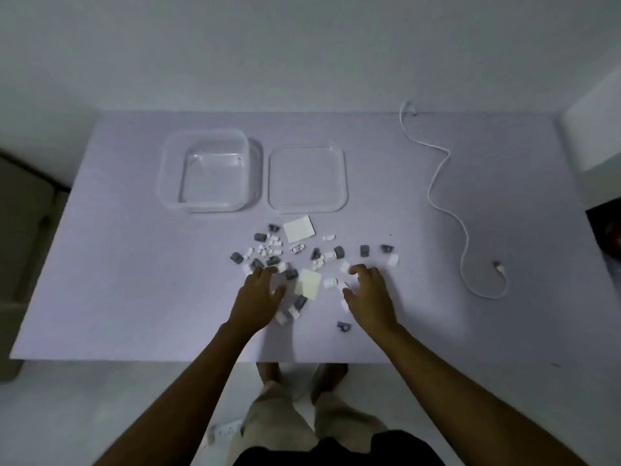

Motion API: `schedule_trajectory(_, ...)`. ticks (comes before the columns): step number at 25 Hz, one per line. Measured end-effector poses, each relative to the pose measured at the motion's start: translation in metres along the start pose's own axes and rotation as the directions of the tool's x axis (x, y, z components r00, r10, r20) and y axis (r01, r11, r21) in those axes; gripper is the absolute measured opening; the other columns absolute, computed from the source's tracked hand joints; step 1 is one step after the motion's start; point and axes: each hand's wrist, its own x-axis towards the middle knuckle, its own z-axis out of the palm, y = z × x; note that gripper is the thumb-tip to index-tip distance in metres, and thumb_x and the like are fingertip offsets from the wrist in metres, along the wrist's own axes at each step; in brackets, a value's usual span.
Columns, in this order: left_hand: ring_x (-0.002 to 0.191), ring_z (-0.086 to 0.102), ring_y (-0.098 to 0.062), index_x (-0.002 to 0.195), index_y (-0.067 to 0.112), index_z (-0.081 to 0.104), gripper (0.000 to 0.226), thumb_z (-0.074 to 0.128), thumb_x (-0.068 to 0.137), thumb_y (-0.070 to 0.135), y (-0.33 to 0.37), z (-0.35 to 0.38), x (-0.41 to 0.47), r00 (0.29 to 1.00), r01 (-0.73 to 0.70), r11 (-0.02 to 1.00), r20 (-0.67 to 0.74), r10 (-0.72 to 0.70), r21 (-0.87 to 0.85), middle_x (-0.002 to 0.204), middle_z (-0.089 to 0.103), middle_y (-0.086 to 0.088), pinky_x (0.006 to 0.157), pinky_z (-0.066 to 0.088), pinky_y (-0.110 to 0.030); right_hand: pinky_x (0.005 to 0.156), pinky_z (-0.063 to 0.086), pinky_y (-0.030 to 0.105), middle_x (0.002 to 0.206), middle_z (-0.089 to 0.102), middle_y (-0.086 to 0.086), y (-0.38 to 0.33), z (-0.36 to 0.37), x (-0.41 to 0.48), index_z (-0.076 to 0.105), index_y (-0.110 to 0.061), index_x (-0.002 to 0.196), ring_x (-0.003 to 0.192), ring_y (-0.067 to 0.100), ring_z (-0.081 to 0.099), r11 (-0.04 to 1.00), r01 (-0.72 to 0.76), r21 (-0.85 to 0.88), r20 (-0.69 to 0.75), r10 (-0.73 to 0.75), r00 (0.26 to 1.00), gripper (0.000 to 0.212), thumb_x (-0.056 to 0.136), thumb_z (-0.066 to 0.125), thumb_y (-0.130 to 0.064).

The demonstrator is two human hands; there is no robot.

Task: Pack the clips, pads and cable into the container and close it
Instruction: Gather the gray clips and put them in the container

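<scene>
We note a pale table [134, 280] filling most of the head view. At about 11 o'clock from the table centre sits the clear container [208, 171], open and with nothing in it; its lid [307, 179] lies flat just beside it, toward 12 o'clock, the two near but apart. The white cable [447, 210] runs in loose curves from the far edge at 1 o'clock down to 3 o'clock, where it loops back to its plug [499, 267], well apart from the other items. Our left hand [258, 297] rests palm down at 6 o'clock, fingers spread over the near part of the scatter, touching several pieces; it grips nothing that we can see. Our right hand [369, 297] is just beside it, fingers curled and parted over small white pieces; no firm hold shows. Two white square pads lie in the scatter: one [299, 228] at the far side near the lid, one [308, 283] between the hands. The grey and white clips [268, 250] are strewn around the pads, with one grey clip [343, 327] alone near the right wrist.
</scene>
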Motion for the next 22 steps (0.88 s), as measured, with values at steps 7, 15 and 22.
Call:
schedule_trajectory(7,0.115,0.054,-0.027,0.132,0.015,0.051,0.046,0.06,0.091,0.033,0.032,0.047,-0.001,0.998,-0.062,0.993,0.035,0.059,0.097,0.133,0.055,-0.009,0.092,0.048,-0.037,0.095,0.051,0.034,0.123,0.058,0.011,0.05,0.018,-0.025,0.063,-0.012,0.12,0.113,0.028,0.059,0.997,0.007,-0.077,-0.027,-0.009,1.0,0.032,0.089,0.067,-0.01)
schedule_trajectory(15,0.101,0.057,-0.024,0.116,0.01,0.06,0.022,0.056,0.096,0.019,0.028,0.077,0.003,0.999,0.042,0.991,-0.031,-0.038,0.125,0.118,0.06,-0.012,0.08,0.045,-0.028,0.097,0.05,0.03,0.126,0.06,0.014,0.062,0.027,-0.014,0.069,-0.009,0.115,0.112,0.025,0.061,0.984,0.081,-0.162,0.006,-0.081,0.997,0.023,0.093,0.065,-0.015)
schedule_trajectory(22,0.098,0.063,-0.024,0.118,0.015,0.065,0.026,0.064,0.092,0.017,0.027,0.062,0.011,0.958,0.269,0.779,0.073,-0.277,-0.567,0.114,0.068,-0.004,0.085,0.053,-0.036,0.061,0.05,0.025,0.086,0.069,0.008,0.048,0.003,-0.019,0.068,-0.007,0.102,0.07,0.017,0.06,0.57,-0.349,0.744,0.184,0.327,0.927,0.012,0.089,0.068,-0.009)
